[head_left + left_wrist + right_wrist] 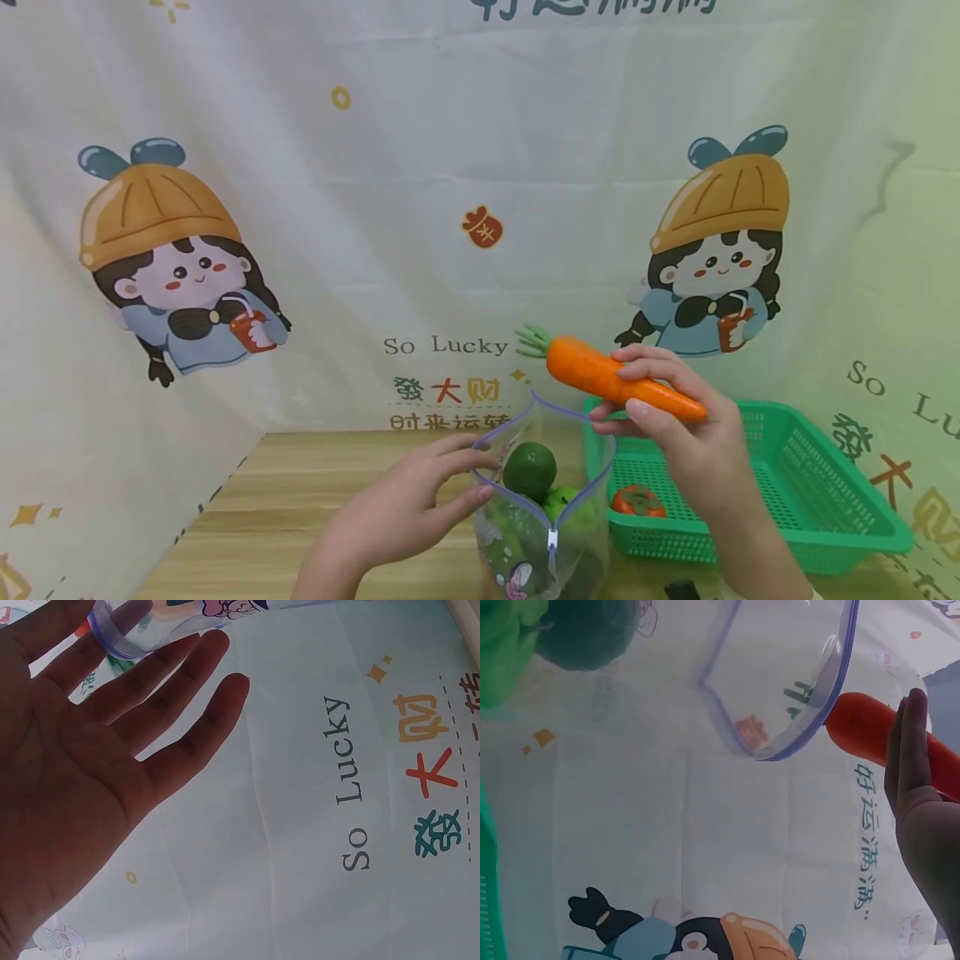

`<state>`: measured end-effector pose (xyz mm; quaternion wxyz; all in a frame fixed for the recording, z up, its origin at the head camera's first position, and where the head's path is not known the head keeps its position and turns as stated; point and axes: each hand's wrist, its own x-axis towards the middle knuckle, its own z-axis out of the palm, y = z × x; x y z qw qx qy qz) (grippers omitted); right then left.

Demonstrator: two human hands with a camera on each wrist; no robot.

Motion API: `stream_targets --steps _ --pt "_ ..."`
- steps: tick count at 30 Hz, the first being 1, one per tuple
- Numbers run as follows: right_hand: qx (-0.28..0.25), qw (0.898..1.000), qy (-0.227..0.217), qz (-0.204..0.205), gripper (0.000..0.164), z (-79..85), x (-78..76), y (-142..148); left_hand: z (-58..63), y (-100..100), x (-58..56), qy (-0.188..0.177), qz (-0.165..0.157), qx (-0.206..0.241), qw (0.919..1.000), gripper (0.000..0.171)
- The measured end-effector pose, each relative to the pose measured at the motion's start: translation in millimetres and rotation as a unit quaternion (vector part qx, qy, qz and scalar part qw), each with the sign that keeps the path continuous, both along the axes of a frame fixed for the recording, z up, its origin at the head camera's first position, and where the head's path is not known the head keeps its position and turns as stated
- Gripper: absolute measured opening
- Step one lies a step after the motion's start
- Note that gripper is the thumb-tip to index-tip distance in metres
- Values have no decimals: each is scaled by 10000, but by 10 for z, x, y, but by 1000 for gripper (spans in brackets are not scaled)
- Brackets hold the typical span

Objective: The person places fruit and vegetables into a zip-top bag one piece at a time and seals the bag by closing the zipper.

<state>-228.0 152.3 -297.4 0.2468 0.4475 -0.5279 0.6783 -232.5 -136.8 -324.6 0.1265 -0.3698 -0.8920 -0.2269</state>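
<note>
An orange carrot [588, 369] with green leaf stubs is held in the fingers of my right hand [693, 433], above and to the right of the bag mouth. The clear zip bag [498, 533] stands upright with its purple-edged mouth spread. Inside are a dark green round fruit [530, 472], a lighter green one [558, 502] and other green produce, partly hidden. My left hand [420, 500] touches the left side of the bag's rim, fingers fairly straight; the left wrist view shows its palm [67, 795]. The right wrist view shows the carrot [862, 727] beside the rim.
A green plastic basket [825, 546] stands right of the bag on the wooden table [300, 492], with a red-orange persimmon [639, 502] in it. A small black object [681, 590] lies at the front edge. Printed cloth [375, 208] hangs behind and at the sides.
</note>
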Motion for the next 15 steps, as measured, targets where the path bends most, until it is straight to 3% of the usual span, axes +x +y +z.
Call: stream_targets --steps 3,6,9,12,15 --pt "-25 9976 -52 686 29 6 -27 20 2 3 -4 -6 -43 15 10000 29" --pt "-129 9875 -70 1570 40 10 -69 36 3 4 -5 -29 -35 24 10000 27" --pt "-157 9779 -60 2084 47 11 -91 46 2 2 -7 -28 -27 27 10000 27" --pt "-233 9773 -137 2102 45 7 -84 50 -1 0 -10 -8 -23 17 10000 28" --pt "-351 9832 -291 1768 38 -1 -72 47 -6 -4 -8 -21 -13 15 10000 28"
